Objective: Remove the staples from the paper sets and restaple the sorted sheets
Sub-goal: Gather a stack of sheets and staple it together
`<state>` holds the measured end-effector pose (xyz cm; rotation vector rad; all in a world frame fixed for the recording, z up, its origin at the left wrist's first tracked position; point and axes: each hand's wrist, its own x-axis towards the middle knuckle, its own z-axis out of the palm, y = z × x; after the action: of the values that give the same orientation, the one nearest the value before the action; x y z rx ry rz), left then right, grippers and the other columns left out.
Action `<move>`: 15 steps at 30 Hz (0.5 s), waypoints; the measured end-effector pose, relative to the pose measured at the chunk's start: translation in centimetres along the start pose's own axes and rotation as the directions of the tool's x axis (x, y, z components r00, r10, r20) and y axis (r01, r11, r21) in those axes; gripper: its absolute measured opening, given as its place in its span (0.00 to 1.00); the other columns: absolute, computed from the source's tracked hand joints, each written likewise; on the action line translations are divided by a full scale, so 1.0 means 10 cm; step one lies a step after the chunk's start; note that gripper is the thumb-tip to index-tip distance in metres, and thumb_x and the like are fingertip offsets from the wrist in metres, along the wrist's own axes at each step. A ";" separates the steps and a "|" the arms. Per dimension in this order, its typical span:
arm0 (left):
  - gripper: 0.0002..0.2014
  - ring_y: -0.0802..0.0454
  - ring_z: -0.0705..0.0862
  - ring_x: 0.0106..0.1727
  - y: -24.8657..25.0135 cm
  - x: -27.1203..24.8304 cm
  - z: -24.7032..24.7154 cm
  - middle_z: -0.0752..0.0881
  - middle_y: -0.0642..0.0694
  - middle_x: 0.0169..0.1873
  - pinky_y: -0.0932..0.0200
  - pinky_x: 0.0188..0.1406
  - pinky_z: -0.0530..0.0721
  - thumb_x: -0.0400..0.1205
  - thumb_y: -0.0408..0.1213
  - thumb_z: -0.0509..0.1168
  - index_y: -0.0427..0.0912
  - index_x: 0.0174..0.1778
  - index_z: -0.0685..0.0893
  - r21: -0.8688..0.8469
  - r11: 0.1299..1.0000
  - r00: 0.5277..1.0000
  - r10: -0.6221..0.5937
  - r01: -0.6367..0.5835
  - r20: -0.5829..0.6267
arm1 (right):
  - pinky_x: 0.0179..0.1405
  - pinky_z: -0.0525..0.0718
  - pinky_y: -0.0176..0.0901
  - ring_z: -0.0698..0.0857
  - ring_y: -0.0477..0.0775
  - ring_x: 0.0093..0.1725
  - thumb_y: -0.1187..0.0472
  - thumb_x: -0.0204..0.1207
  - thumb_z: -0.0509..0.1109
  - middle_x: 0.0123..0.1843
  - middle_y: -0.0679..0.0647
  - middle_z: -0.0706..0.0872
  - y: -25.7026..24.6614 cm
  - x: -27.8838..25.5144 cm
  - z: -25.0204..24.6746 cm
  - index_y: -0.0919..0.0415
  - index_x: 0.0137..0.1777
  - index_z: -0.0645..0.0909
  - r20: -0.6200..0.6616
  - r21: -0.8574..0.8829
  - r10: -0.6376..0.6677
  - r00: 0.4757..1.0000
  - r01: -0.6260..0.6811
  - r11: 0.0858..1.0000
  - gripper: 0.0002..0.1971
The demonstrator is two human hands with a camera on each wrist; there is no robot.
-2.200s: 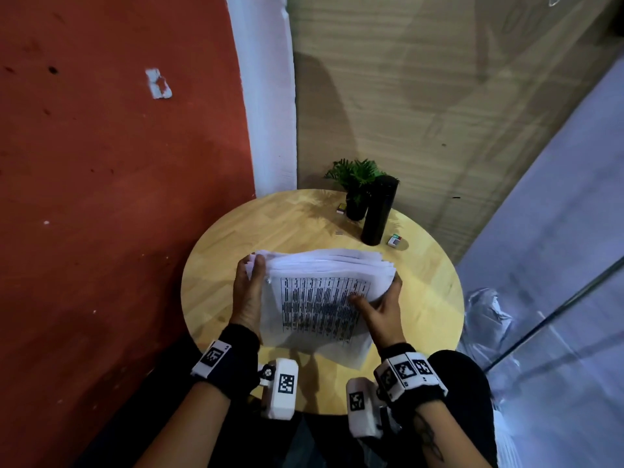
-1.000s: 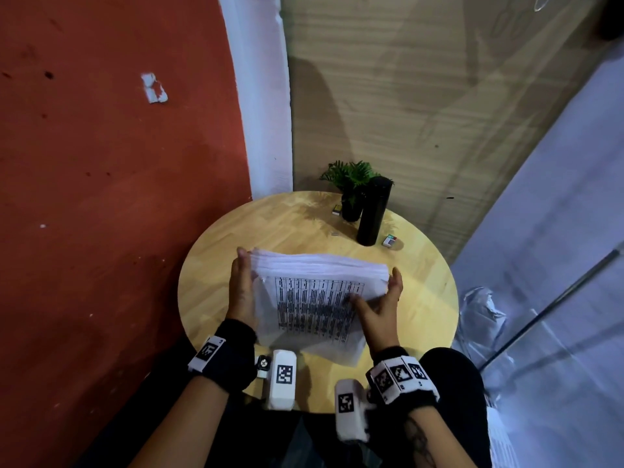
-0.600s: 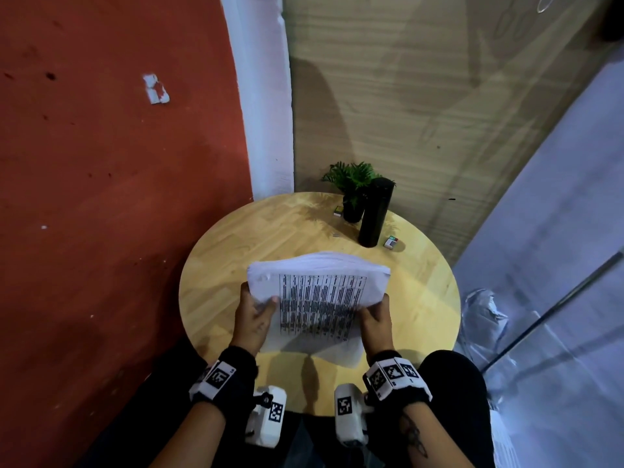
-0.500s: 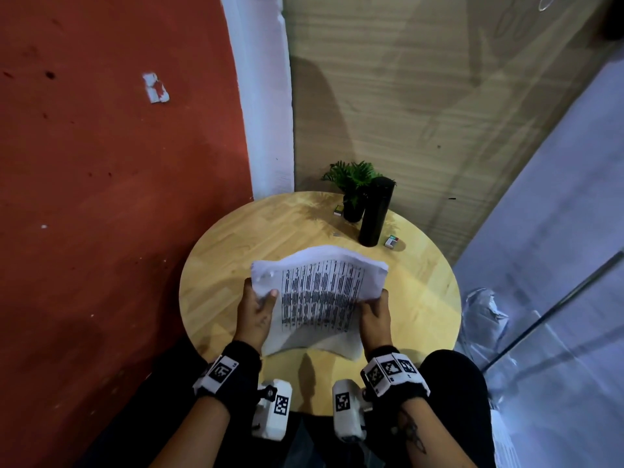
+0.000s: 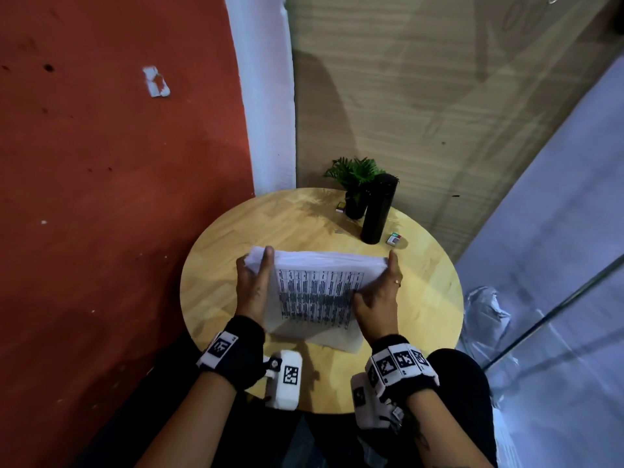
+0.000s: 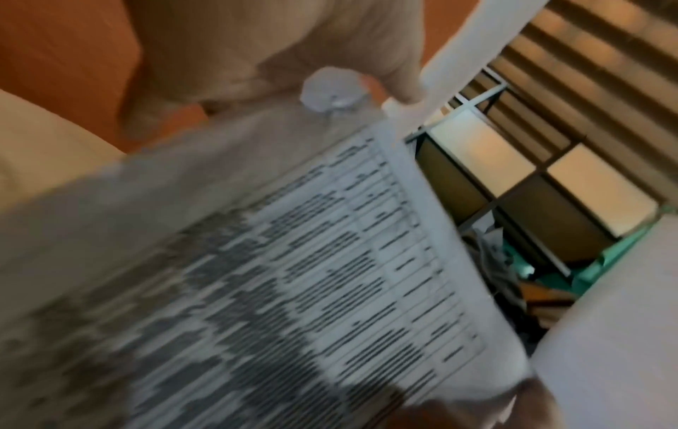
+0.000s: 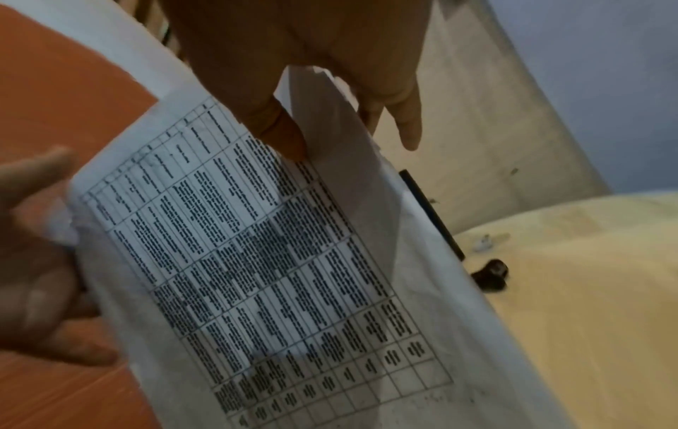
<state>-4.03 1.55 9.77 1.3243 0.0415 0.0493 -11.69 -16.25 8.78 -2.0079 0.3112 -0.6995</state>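
A thick stack of printed sheets (image 5: 317, 295) stands tilted on its lower edge on the round wooden table (image 5: 422, 298), with a table of text facing me. My left hand (image 5: 253, 288) lies flat against the stack's left edge, its fingers straight up to the top corner. My right hand (image 5: 378, 295) holds the right edge: the thumb (image 7: 279, 130) presses the front sheet and the fingers sit behind. The right wrist view shows the front sheet (image 7: 275, 261) with my left hand (image 7: 36, 290) at its far edge. In the left wrist view the sheets (image 6: 293, 275) are blurred.
At the table's back stand a black bottle (image 5: 378, 211) and a small potted plant (image 5: 354, 184). A small box (image 5: 394, 238) lies right of the bottle, another small box (image 5: 341, 206) left of the pot. A red wall is close on the left.
Both hands have slid from the stack's near corners up along its side edges. The bowed stack now stands straighter, its top edge more even.
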 end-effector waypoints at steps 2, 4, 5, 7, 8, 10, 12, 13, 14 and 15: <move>0.21 0.59 0.78 0.37 0.10 0.05 0.11 0.76 0.50 0.37 0.72 0.39 0.76 0.76 0.50 0.71 0.40 0.46 0.69 -0.057 0.998 0.997 0.004 -0.009 -0.083 | 0.50 0.74 0.39 0.59 0.51 0.68 0.79 0.63 0.69 0.81 0.68 0.47 -0.14 0.01 -0.04 0.62 0.79 0.51 -0.024 -0.086 -0.073 0.997 0.071 0.994 0.46; 0.15 0.51 0.79 0.44 0.13 0.08 0.16 0.79 0.46 0.42 0.63 0.46 0.77 0.77 0.42 0.71 0.41 0.49 0.72 -0.034 0.999 0.988 -0.008 0.003 -0.154 | 0.41 0.80 0.49 0.60 0.55 0.66 0.79 0.61 0.70 0.81 0.68 0.42 -0.22 -0.01 -0.05 0.54 0.79 0.50 -0.049 -0.112 -0.160 0.986 0.154 0.982 0.50; 0.14 0.50 0.78 0.44 0.13 0.08 0.17 0.79 0.44 0.43 0.64 0.44 0.77 0.78 0.39 0.71 0.40 0.51 0.73 -0.013 1.000 0.984 -0.010 0.008 -0.176 | 0.38 0.81 0.51 0.62 0.56 0.65 0.79 0.61 0.71 0.81 0.67 0.41 -0.23 -0.02 -0.06 0.49 0.78 0.49 -0.053 -0.119 -0.195 0.979 0.188 0.975 0.51; 0.13 0.52 0.77 0.39 0.13 0.08 0.20 0.79 0.45 0.41 0.75 0.33 0.75 0.78 0.36 0.70 0.38 0.52 0.74 -0.006 1.000 0.979 -0.018 0.017 -0.205 | 0.33 0.81 0.52 0.67 0.61 0.61 0.79 0.61 0.71 0.81 0.68 0.41 -0.23 -0.01 -0.06 0.46 0.77 0.49 -0.045 -0.141 -0.223 0.974 0.215 0.966 0.51; 0.13 0.52 0.77 0.39 0.15 0.06 0.22 0.79 0.45 0.41 0.77 0.29 0.74 0.79 0.36 0.70 0.37 0.52 0.74 0.006 1.000 0.975 -0.020 0.021 -0.220 | 0.30 0.80 0.51 0.72 0.65 0.57 0.79 0.62 0.71 0.81 0.68 0.40 -0.22 -0.01 -0.05 0.43 0.78 0.49 -0.031 -0.163 -0.225 0.974 0.217 0.962 0.52; 0.16 0.50 0.77 0.43 0.15 0.08 0.23 0.80 0.44 0.44 0.71 0.30 0.74 0.78 0.39 0.71 0.34 0.54 0.76 0.044 0.998 0.971 -0.022 0.033 -0.240 | 0.28 0.75 0.46 0.81 0.71 0.48 0.79 0.63 0.69 0.82 0.68 0.40 -0.17 0.00 -0.04 0.43 0.77 0.52 0.022 -0.231 -0.222 0.975 0.221 0.948 0.49; 0.21 0.52 0.77 0.46 0.16 0.10 0.25 0.80 0.43 0.46 0.65 0.38 0.73 0.77 0.41 0.73 0.30 0.58 0.77 0.044 0.998 0.961 -0.038 0.052 -0.273 | 0.30 0.75 0.45 0.82 0.73 0.54 0.78 0.64 0.67 0.82 0.69 0.42 -0.13 0.00 -0.03 0.48 0.75 0.60 0.068 -0.314 -0.222 0.973 0.232 0.921 0.42; 0.22 0.52 0.77 0.46 0.17 0.11 0.26 0.81 0.43 0.47 0.64 0.39 0.73 0.76 0.41 0.73 0.30 0.59 0.77 0.038 0.997 0.953 -0.049 0.063 -0.298 | 0.31 0.77 0.47 0.81 0.73 0.58 0.77 0.65 0.66 0.82 0.69 0.43 -0.11 0.00 -0.03 0.52 0.74 0.66 0.076 -0.341 -0.218 0.973 0.231 0.911 0.37; 0.22 0.52 0.78 0.47 0.19 0.10 0.28 0.81 0.42 0.48 0.64 0.38 0.74 0.76 0.41 0.73 0.32 0.59 0.77 0.028 0.997 0.949 -0.055 0.067 -0.310 | 0.32 0.79 0.49 0.80 0.74 0.60 0.76 0.66 0.66 0.82 0.69 0.44 -0.11 0.01 -0.03 0.56 0.73 0.70 0.076 -0.356 -0.207 0.975 0.220 0.908 0.34; 0.20 0.52 0.78 0.47 0.19 0.11 0.29 0.81 0.42 0.50 0.65 0.38 0.74 0.76 0.41 0.74 0.36 0.57 0.76 0.018 0.997 0.946 -0.061 0.070 -0.318 | 0.34 0.81 0.51 0.79 0.74 0.61 0.75 0.66 0.66 0.82 0.69 0.44 -0.12 0.01 -0.04 0.58 0.73 0.71 0.075 -0.363 -0.188 0.979 0.203 0.910 0.33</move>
<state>-2.77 -0.73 12.33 1.3326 0.3611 0.2061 -11.92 -16.01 10.00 -2.4347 0.2326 -0.7697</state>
